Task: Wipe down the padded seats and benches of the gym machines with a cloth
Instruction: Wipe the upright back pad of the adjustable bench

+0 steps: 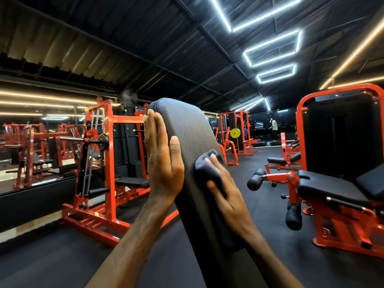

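Observation:
A tall black padded backrest rises at an angle in the centre of the head view. My left hand lies flat against its left edge, fingers straight and pointing up, thumb resting on the front face. My right hand presses a dark cloth onto the front of the pad, fingers spread over the cloth. The lower part of the pad runs down between my forearms and out of the bottom of the view.
A red smith machine with a barbell stands close on the left, mirrors behind it. A red leg-extension machine with black seat and roller pads stands on the right. Dark rubber floor stretches ahead; a person stands far back by the treadmills.

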`<state>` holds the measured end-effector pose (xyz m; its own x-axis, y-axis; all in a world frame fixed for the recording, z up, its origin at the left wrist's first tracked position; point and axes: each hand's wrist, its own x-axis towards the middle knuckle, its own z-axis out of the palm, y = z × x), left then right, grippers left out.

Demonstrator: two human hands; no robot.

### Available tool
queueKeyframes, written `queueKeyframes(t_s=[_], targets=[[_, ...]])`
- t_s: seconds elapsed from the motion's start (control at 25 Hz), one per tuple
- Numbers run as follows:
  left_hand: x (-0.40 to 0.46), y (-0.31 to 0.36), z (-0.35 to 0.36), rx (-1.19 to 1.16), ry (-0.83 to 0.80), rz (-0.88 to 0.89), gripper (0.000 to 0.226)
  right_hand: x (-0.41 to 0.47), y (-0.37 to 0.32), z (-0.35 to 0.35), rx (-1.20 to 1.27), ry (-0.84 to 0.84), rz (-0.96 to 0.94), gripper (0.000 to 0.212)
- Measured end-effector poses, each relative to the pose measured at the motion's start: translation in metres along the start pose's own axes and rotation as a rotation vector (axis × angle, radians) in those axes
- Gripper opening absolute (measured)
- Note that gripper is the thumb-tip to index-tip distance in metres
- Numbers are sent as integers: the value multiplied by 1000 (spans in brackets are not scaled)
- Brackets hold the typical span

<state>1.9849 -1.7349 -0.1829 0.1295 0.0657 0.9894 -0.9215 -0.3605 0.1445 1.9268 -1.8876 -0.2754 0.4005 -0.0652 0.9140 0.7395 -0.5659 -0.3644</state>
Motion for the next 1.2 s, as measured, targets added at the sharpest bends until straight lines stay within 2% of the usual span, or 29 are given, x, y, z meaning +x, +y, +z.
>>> queueKeyframes(t_s=[0.12,0.32,0.52,0.72,0.8,0.96,1.12,1.2], targets=[[-1,-4,-1,-6,0,4,62,30,-28,19,0,46,113,52],[1,-5,-1,-24,-13,-15,62,-29,-24,1,29,-72,-30,54],[0,-3,0,8,5,7,60,4,-21,16,21,89,164,49],[-11,3,1,15,-2,-32,60,-56,-23,0,4,-64,-10,56],[-25,8,3,10,11,-44,60,-65,-11,-6,18,-37,29,55],[-49,11,4,18,7,-38,62,-28,-13,11,36,34,145,47],[-71,19,5,24,-24,-54,63,-66,-2,-4,34,-46,-34,57],[-82,22,5,32,-13,-50,63,-66,15,-8,18,-4,33,55]])
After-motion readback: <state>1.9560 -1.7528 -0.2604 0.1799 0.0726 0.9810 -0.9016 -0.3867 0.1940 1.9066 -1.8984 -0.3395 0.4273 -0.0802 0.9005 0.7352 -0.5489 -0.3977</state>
